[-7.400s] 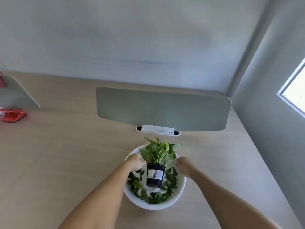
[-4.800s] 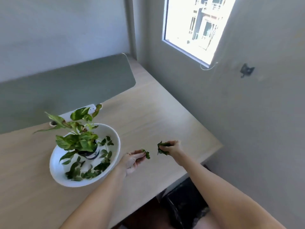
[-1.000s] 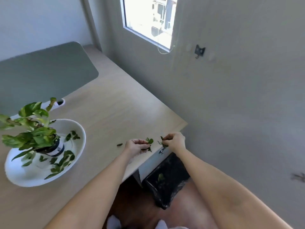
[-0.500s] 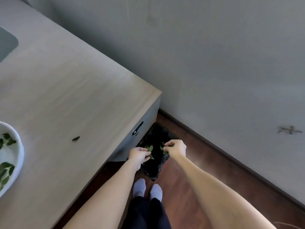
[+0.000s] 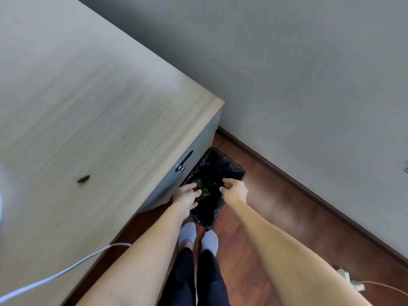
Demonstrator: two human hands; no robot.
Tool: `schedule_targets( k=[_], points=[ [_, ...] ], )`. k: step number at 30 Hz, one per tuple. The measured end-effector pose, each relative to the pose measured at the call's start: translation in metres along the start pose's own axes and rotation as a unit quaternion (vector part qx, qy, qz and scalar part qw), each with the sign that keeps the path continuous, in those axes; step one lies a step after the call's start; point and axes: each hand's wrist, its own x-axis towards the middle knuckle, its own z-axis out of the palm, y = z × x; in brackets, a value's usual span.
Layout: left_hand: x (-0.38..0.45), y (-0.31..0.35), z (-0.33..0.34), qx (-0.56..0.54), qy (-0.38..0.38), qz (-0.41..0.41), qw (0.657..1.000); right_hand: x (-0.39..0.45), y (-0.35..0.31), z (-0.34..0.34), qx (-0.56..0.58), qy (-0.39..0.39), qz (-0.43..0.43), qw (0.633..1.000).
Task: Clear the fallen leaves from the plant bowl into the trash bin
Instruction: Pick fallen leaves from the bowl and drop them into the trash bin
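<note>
The trash bin (image 5: 217, 167), lined with a black bag, stands on the floor against the desk's side. Both my hands hover over its mouth. My left hand (image 5: 186, 196) has its fingers spread, and a few green leaves (image 5: 202, 189) show blurred just beyond its fingertips, over the bag. My right hand (image 5: 235, 191) is loosely curled with its fingers apart and no leaf visible in it. One stray leaf (image 5: 83, 178) lies on the desk top (image 5: 88, 96). Only a pale sliver of the plant bowl (image 5: 0, 202) shows at the left edge.
A lock handle (image 5: 183, 164) sticks out of the desk's side just above the bin. A white cable (image 5: 66, 270) crosses the desk's near edge. My feet in white socks (image 5: 198, 236) stand right before the bin. A white plug strip (image 5: 350, 282) lies on the wooden floor at right.
My view has dropped from the desk to the bin. Both hands have lowered over the bag and their fingers have spread; the leaves they pinched now sit loose between them.
</note>
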Motion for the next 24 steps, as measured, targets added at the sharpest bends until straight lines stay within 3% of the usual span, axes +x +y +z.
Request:
schedule_targets(
  k=[7, 13, 18, 24],
  points=[
    [-0.06, 0.048, 0.004, 0.002, -0.058, 0.011, 0.998, -0.037, -0.05, -0.036, 0.019, 0.013, -0.05, 0.998],
    [-0.145, 0.108, -0.02, -0.046, -0.094, 0.11, 0.988, -0.083, -0.119, -0.056, -0.002, 0.031, -0.16, 0.987],
    [-0.203, 0.132, -0.091, -0.1, -0.062, 0.179, 0.977, -0.122, -0.182, -0.032, -0.037, 0.008, -0.254, 0.966],
    [-0.227, 0.1, -0.209, -0.175, 0.03, 0.201, 0.963, -0.179, -0.227, 0.044, -0.093, -0.092, -0.322, 0.938]
  ],
)
